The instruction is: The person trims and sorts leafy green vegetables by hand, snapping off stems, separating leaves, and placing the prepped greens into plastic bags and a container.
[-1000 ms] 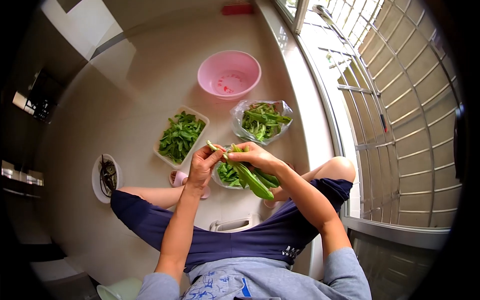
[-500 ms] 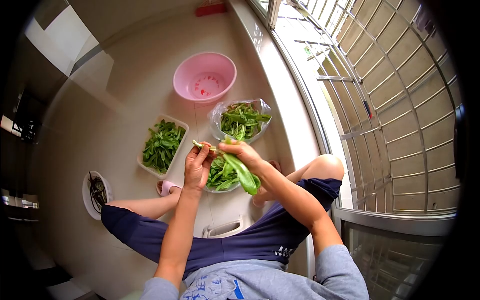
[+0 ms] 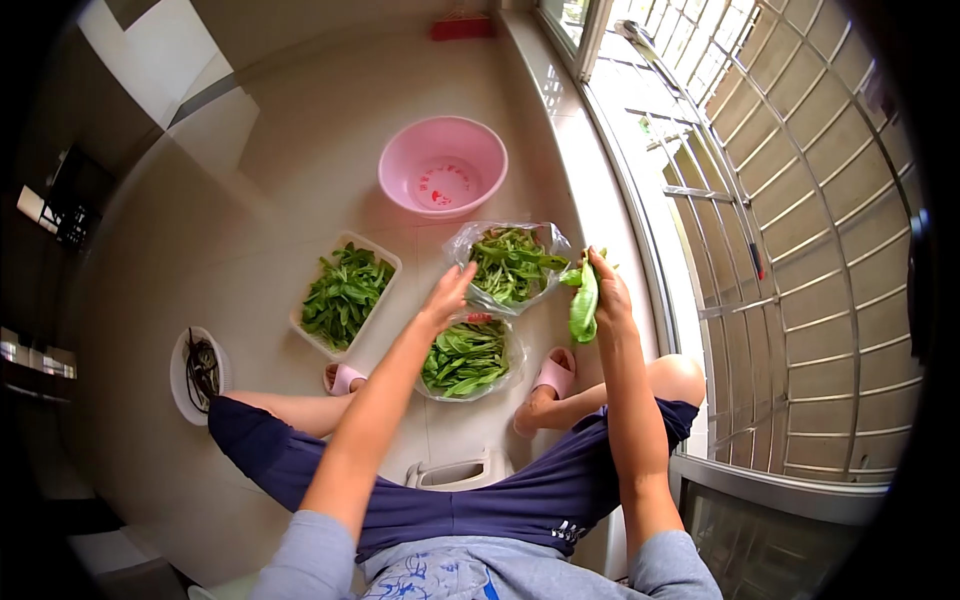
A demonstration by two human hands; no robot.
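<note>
My right hand [image 3: 612, 297] is closed around a leafy green stalk [image 3: 584, 303], held up to the right of the bags, its broad leaf hanging down. At the left edge of an upper clear plastic bag [image 3: 556, 238] is my left hand [image 3: 449, 294], fingers stretched out with nothing visible in them. Cut green stems and leaves [image 3: 510, 262] fill that bag. Just below it, a second clear bag [image 3: 515, 362] contains flat green leaves [image 3: 465, 357]. A rectangular pale plastic tub [image 3: 391, 262] further left holds a heap of green leaves [image 3: 345, 295].
A pink basin [image 3: 443, 206] with red markings stands beyond the bags. At far left is a white basket [image 3: 182, 390] with dark, long strips. A low stool [image 3: 450, 474] is between my legs. A window ledge and metal bars [image 3: 740, 260] line the right side.
My hands have moved apart: the right one went right with the leafy stalk, the left went to the upper bag. The small stem piece in my left hand no longer shows.
</note>
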